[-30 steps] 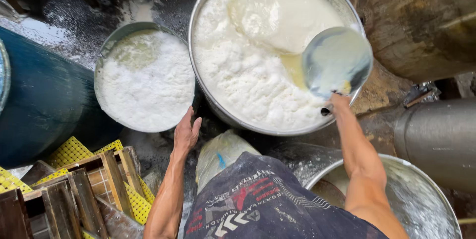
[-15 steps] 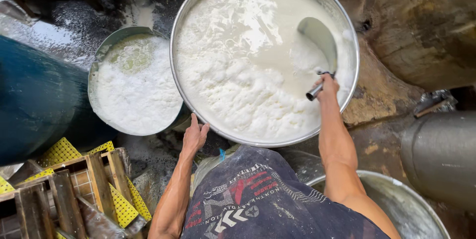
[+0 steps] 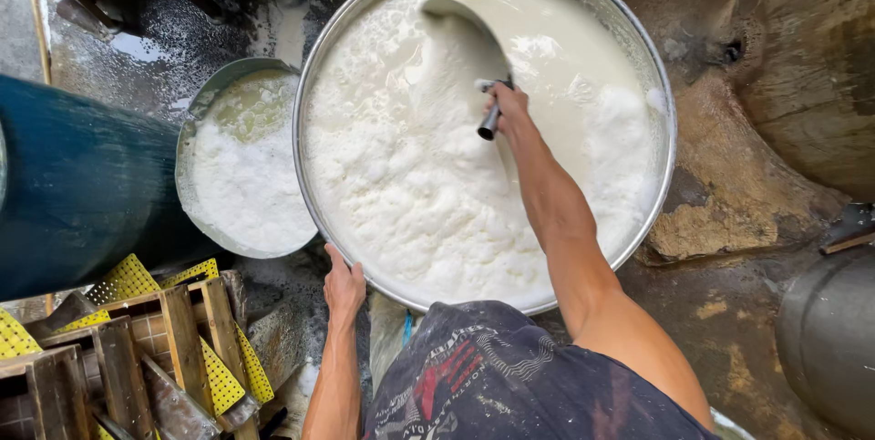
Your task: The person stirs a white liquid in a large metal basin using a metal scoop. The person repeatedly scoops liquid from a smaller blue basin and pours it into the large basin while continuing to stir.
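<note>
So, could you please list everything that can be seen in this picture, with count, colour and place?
big basin: one, silver metal, centre, full of white foamy liquid
scoop: one, metal with dark handle, dipped in the big basin
small basin: one, grey metal, left of the big basin, holding white foam
barrel: one, dark blue, far left
wooden frames: several, brown, bottom left
yellow mesh: several pieces, under the frames
metal container: one, grey, bottom right, cut off
ground: brown, wet, right side
left hand: on the big basin's near rim
right hand: gripping the scoop handle
</note>
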`<act>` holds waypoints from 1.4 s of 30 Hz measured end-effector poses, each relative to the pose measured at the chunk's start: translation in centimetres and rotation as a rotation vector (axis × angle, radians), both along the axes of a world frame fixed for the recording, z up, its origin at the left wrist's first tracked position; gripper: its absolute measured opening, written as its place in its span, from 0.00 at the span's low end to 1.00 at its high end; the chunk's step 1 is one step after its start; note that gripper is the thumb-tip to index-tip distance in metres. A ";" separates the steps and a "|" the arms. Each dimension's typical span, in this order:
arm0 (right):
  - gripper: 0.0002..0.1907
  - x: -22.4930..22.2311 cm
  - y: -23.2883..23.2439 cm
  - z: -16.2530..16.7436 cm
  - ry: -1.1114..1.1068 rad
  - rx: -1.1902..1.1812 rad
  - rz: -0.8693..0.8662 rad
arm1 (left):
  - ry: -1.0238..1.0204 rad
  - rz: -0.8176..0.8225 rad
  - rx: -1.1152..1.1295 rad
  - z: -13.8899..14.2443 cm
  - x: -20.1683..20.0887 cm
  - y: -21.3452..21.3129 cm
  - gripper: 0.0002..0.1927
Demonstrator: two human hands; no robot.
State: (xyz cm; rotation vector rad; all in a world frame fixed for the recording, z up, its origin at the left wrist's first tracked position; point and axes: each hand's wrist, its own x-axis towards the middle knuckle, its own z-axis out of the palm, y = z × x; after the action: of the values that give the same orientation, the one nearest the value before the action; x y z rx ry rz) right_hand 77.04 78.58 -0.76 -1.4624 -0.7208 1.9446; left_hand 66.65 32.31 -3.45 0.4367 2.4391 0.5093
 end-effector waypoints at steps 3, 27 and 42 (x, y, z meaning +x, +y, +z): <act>0.16 -4.4 1.2 0.9 -0.063 0.092 0.099 | -0.020 0.048 -0.040 0.3 0.1 0.6 0.44; 0.41 6.9 -9.0 0.8 -0.871 0.974 0.637 | -0.085 0.046 0.084 3.2 -1.1 -0.3 0.53; 0.32 26.7 -16.5 0.8 -0.880 0.576 0.179 | -0.136 -0.100 0.164 1.6 -2.8 -1.9 0.54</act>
State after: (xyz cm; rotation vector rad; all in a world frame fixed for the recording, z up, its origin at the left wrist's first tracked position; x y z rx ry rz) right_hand 103.76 62.04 0.00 -1.8586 -1.6669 0.9631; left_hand 63.81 30.43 -1.80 0.5700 2.2422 0.6767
